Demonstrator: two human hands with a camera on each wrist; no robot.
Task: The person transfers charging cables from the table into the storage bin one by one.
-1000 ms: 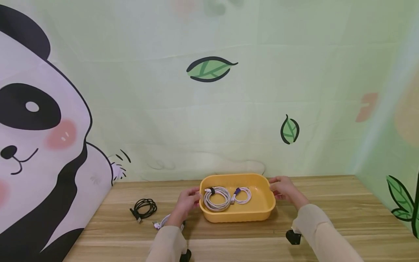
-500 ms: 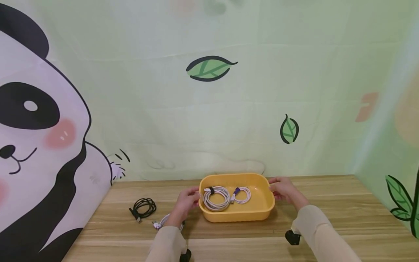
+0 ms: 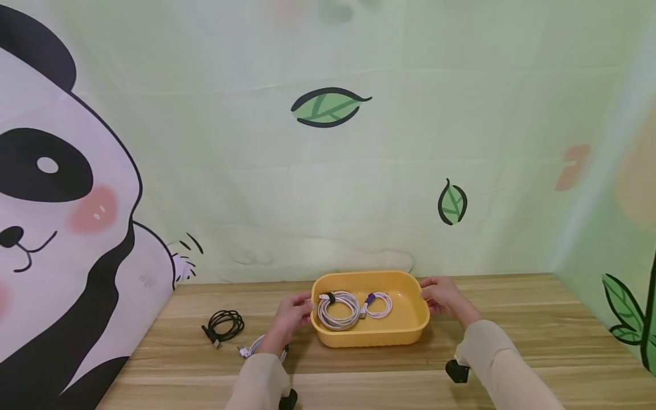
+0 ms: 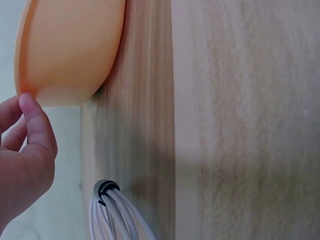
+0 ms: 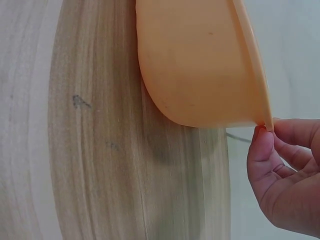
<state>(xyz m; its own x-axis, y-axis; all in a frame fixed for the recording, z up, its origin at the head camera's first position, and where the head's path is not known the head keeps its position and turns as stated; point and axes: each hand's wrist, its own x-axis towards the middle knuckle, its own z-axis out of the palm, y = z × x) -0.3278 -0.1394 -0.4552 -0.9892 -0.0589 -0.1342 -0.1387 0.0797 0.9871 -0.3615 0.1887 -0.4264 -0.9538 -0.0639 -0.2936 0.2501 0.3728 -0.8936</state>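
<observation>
Pale green backdrop [image 3: 230,171] with a cartoon panda [image 3: 72,208] and leaves [image 3: 328,109] behind a wood-grain tabletop [image 3: 384,370].

Wrist views near opposite ends of tray [image 3: 369,339]

Bounded the table [image 3: 517,324], banded lengthwise in lighter and darker wood grain, with a pale green, faintly creased wall [image 3: 369,222]. Bore at left a large black-and-white cartoon panda [image 3: 77,228] with pink cheeks. Displayed near the middle a broad, black-outlined green leaf [image 3: 328,108] and, lower right, a smaller upright leaf [image 3: 453,203]. Met a green side wall [image 3: 584,256] at right, printed with large plant leaves [image 3: 624,299]. Included a whitish diagonal streak [image 3: 617,114] near that corner, beside a red patch [image 3: 573,167]. Received soft light, with blurred shadows across the wood.
</observation>
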